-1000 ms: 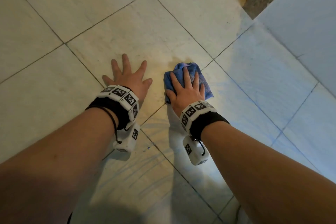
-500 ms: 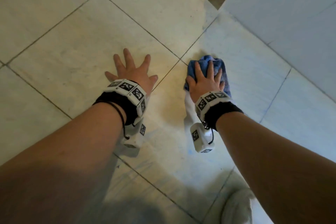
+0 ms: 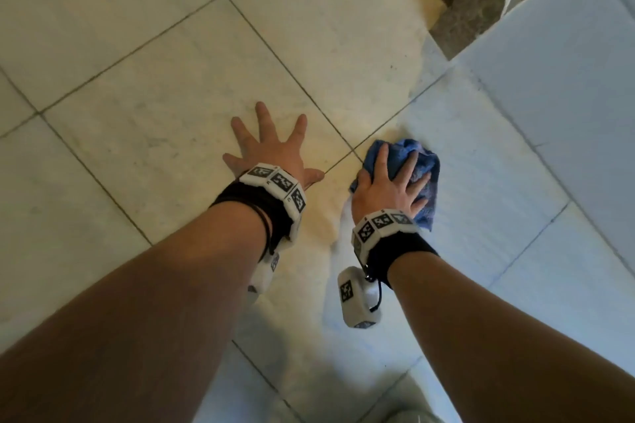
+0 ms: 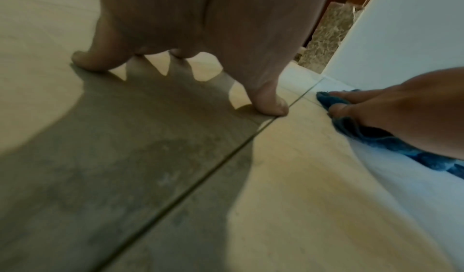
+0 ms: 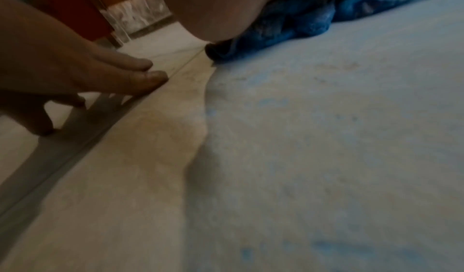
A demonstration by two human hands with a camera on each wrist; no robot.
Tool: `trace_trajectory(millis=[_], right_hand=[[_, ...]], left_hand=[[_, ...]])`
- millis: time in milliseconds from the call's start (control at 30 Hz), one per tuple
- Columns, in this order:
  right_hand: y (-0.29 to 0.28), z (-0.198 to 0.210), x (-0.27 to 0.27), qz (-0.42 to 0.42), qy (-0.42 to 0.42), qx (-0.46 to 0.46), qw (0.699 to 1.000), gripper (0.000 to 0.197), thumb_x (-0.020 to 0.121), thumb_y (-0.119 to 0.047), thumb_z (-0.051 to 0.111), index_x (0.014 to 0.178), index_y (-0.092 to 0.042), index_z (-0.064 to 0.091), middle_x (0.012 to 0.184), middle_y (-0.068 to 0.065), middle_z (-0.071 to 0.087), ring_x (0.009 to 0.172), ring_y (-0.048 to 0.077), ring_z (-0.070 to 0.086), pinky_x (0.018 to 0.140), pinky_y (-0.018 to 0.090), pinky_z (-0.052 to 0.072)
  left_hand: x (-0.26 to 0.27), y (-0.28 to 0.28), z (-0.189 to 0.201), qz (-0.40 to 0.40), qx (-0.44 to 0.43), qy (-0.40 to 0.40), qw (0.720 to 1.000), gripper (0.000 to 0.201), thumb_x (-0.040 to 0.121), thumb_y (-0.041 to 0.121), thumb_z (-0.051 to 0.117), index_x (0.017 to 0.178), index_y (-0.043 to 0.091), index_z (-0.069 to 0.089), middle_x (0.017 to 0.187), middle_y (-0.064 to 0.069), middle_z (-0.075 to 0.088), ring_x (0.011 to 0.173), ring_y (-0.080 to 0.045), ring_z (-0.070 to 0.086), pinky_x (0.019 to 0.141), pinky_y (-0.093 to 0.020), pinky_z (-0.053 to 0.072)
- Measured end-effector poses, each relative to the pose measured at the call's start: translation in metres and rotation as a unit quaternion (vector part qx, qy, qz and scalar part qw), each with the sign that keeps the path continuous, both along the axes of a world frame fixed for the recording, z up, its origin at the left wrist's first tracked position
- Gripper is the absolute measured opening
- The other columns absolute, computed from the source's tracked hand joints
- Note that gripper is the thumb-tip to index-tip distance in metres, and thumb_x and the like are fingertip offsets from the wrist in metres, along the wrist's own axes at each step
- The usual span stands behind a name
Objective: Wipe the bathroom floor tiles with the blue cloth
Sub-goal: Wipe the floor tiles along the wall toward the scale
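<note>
The right hand point(image 3: 388, 189) lies on the bunched blue cloth point(image 3: 417, 165), fingers spread across it, pressing it onto the floor tiles point(image 3: 144, 134) just right of a grout crossing; the left hand point(image 3: 268, 151) rests flat beside it, fingers splayed, holding nothing
</note>
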State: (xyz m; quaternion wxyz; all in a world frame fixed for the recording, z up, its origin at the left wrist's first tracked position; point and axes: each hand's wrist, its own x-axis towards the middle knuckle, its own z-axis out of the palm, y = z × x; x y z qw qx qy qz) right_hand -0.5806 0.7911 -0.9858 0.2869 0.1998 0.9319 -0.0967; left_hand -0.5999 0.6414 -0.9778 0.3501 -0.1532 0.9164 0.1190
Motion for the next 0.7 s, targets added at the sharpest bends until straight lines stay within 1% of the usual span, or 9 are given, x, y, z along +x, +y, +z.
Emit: trace_trajectory(millis=[133, 333, 500, 700], right_hand=[[-0.003, -0.002, 0.0, 0.001, -0.01, 0.009, 1.0, 0.06, 0.103, -0.05, 0.024, 0.153, -0.043, -0.008, 0.161, 0.003, -0.025, 0.147, 0.037, -0.018, 0.117, 0.058, -0.001], [0.0, -0.001, -0.003, 0.017, -0.041, -0.003, 0.999, 0.062, 0.102, -0.051, 0.023, 0.152, -0.042, -0.013, 0.16, 0.006, -0.027, 0.145, 0.04, -0.021, 0.116, 0.06, -0.003], [-0.001, 0.0, -0.002, 0.018, -0.045, -0.011, 0.999, 0.063, 0.102, -0.051, 0.023, 0.152, -0.041, -0.014, 0.159, 0.007, -0.027, 0.145, 0.041, -0.021, 0.115, 0.06, -0.005], [-0.003, 0.0, -0.001, 0.015, -0.034, 0.001, 0.999, 0.061, 0.103, -0.05, 0.022, 0.152, -0.04, -0.013, 0.16, 0.007, -0.025, 0.146, 0.04, -0.019, 0.115, 0.06, -0.004]], left_hand=[[-0.005, 0.001, 0.002, 0.001, 0.001, -0.025, 1.0, 0.099, 0.083, 0.07, 0.059, 0.15, 0.053, -0.013, 0.157, -0.007, -0.038, 0.145, -0.049, -0.022, 0.111, -0.07, 0.018], [-0.008, 0.0, 0.006, 0.004, 0.004, -0.057, 0.998, 0.098, 0.084, 0.069, 0.058, 0.15, 0.053, -0.013, 0.155, -0.006, -0.04, 0.144, -0.049, -0.024, 0.111, -0.07, 0.016], [-0.012, 0.001, 0.015, 0.008, 0.003, -0.08, 0.997, 0.099, 0.084, 0.066, 0.061, 0.15, 0.055, -0.013, 0.154, -0.006, -0.043, 0.143, -0.049, -0.027, 0.111, -0.071, 0.017], [-0.014, -0.001, 0.014, 0.009, 0.012, -0.071, 0.997, 0.103, 0.082, 0.065, 0.064, 0.149, 0.056, -0.013, 0.154, -0.005, -0.042, 0.143, -0.049, -0.027, 0.11, -0.072, 0.018]])
